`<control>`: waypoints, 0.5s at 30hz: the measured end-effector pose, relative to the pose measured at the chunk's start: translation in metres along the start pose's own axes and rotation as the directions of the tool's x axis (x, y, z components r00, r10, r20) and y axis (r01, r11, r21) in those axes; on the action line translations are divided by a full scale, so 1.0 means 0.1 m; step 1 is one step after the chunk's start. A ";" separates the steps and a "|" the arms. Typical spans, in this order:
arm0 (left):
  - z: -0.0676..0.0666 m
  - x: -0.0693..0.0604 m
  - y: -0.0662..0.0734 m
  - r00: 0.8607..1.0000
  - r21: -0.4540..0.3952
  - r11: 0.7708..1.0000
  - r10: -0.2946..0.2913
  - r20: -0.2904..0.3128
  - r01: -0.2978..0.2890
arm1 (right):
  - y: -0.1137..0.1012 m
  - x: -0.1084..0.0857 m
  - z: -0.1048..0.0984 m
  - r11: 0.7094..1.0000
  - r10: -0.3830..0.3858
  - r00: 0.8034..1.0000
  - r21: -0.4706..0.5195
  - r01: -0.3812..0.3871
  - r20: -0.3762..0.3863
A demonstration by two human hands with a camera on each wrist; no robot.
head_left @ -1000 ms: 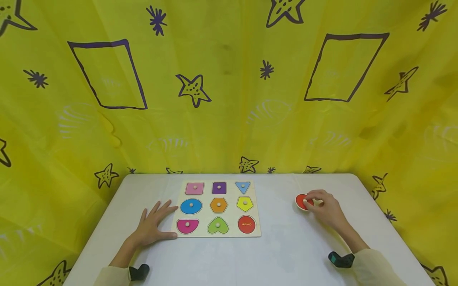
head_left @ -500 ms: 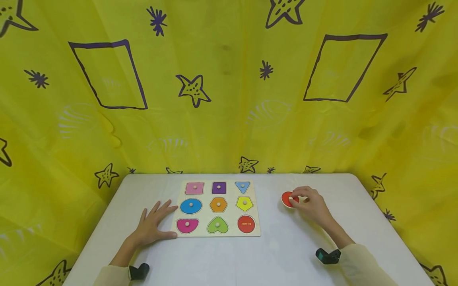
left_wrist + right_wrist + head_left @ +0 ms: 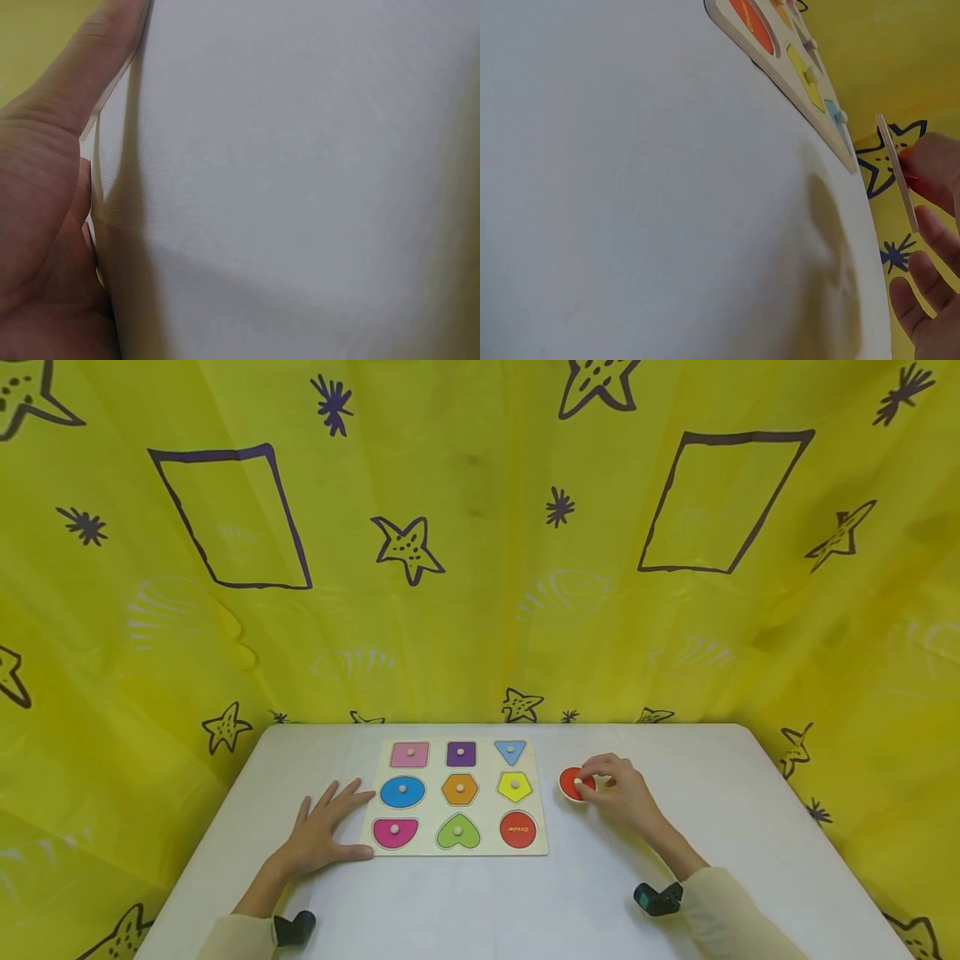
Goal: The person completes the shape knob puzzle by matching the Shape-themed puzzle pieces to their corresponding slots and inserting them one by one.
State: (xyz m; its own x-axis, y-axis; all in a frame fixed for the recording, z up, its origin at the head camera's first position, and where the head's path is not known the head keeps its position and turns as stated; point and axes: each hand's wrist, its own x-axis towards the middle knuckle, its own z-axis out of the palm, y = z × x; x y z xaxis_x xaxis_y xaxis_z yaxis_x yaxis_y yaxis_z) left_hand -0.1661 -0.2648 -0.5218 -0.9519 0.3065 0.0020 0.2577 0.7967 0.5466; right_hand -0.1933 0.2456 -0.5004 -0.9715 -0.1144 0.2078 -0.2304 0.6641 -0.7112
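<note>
Between thumb and index finger, my right hand [image 3: 619, 787] pinches the small knob of a red round puzzle piece [image 3: 572, 784], just right of the puzzle board. In the right wrist view the piece [image 3: 897, 172] is edge-on and raised off the table. The wooden puzzle board [image 3: 487, 847] lies flat, with knobbed shapes in its slots; its front right slot, a red circle [image 3: 517, 830] with lettering, holds no piece. My left hand [image 3: 318, 835] rests with spread fingers at the board's left edge, thumb and fingertips touching it. The left wrist view shows that thumb [image 3: 90, 60] against the edge.
A white table [image 3: 480, 910] bears the board. Behind and at both sides hangs a yellow curtain [image 3: 465, 635] with dark star drawings. Black wrist devices sit at the left cuff [image 3: 294, 929] and the right cuff [image 3: 658, 900].
My right hand has carried the red round piece leftward, from the table's right part to close beside the board. My left hand and the board have stayed in place.
</note>
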 end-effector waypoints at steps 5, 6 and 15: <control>-0.01 0.01 0.02 1.000 -0.002 1.000 0.008 -0.007 -0.008 | -0.08 0.02 0.13 1.000 0.018 1.000 0.025 -0.018 0.024; -0.01 0.01 0.02 1.000 -0.003 1.000 0.009 -0.007 -0.009 | -0.10 0.02 0.16 0.999 0.021 0.999 0.025 -0.022 0.029; -0.01 -0.01 0.03 1.000 -0.005 1.000 0.004 -0.001 -0.004 | -0.26 0.03 0.39 0.998 0.005 0.998 0.061 -0.009 0.068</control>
State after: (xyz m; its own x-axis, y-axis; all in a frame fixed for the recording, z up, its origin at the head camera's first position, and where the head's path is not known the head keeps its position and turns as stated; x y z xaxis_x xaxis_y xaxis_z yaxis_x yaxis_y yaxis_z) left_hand -0.1649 -0.2634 -0.5190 -0.9512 0.3086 0.0052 0.2602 0.7929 0.5511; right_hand -0.1921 0.1988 -0.5074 -0.9742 -0.1612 0.1580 -0.2245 0.6189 -0.7527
